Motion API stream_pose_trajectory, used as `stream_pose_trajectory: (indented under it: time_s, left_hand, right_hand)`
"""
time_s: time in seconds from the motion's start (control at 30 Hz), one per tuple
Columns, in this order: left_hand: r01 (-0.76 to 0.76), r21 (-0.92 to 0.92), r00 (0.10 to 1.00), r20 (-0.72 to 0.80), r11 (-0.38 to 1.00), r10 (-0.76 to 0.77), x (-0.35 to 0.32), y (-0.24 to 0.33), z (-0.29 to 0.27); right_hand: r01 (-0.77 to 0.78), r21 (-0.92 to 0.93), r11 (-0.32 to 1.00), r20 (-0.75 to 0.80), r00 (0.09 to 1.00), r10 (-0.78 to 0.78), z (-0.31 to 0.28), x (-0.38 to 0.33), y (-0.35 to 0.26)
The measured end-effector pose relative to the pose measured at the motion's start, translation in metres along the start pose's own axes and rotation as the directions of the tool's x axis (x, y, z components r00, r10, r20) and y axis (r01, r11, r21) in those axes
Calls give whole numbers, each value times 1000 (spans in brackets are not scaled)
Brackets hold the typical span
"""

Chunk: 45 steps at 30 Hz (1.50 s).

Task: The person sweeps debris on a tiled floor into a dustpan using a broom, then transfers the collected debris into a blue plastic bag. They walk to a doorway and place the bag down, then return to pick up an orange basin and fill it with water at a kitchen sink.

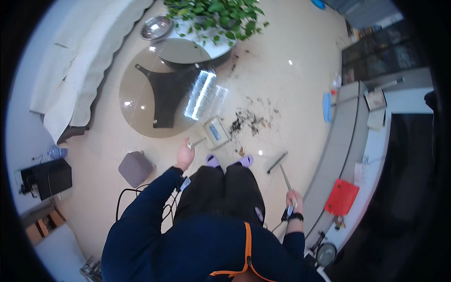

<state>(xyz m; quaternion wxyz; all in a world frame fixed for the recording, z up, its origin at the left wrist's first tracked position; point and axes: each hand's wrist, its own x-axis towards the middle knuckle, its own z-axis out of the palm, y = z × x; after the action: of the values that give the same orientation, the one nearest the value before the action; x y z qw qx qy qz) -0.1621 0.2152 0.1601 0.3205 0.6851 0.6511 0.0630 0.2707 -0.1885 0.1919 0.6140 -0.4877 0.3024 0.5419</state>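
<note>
My left hand point(186, 155) is closed around the handle of a pale dustpan point(217, 133), whose pan rests on the floor ahead of my feet. In my right hand point(295, 201) is the light handle of a broom point(285, 177); its long, narrow dark head point(277, 162) is down at the floor, right of my slippers. Dark dirt and dry bits point(249, 121) lie scattered just beyond the dustpan's right side, apart from the broom head. A small brown clump point(241, 151) sits near my right slipper point(246, 161).
A round glass-topped table point(134, 113) stands ahead left, beside a white table under a leafy plant point(216, 14). Left of me is a grey stool point(135, 168), with black cables point(123, 199) nearby. A long low cabinet point(336, 127) runs along the right, holding a red folder point(342, 197).
</note>
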Motion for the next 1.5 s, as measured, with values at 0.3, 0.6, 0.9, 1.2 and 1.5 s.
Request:
stream_pose_trajectory:
  time_s: [0.3,0.6,0.9,1.2,1.5]
  left_hand:
    - [-269,163,936,278,949,217,28,-1,-20]
    - [-183,252,974,174,950,142,21,30,0]
    - [-154,265,977,182,952,107,20,43,-7]
    - [-51,384,978,206,922,-32,15,64,-10]
    - [39,412,971,199,910,-131,27,77,-7]
  right_hand:
    - [-23,240,970,-142,988,58,-6,14,34]
    - [6,-144,990,-359,931,-58,-14,90,-8]
    - [-36,-460,887,-282,953,-108,109,207,31]
    - [-221,-602,767,-167,975,150,205,122,21]
    - [-67,-519,852,4,997,81,237,54,-79]
